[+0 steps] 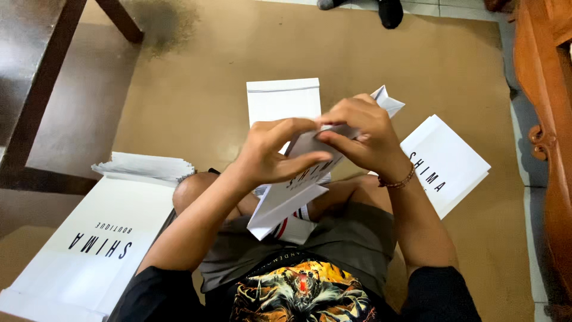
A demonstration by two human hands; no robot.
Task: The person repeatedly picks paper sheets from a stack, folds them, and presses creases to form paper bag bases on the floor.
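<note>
Both hands fold one white paper bag above the lap: the left hand (271,152) pinches its middle, and the right hand (357,134) closes its grip on the upper flap of the paper bag (286,200). Uneven pressure could crease it crooked or tear the fold.

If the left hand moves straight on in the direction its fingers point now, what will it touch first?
The left hand points rightward, toward the right hand, both gripping the folded white paper bag. It would probably meet the right hand's fingers first, which already seem to touch it; depth is unclear.
</note>
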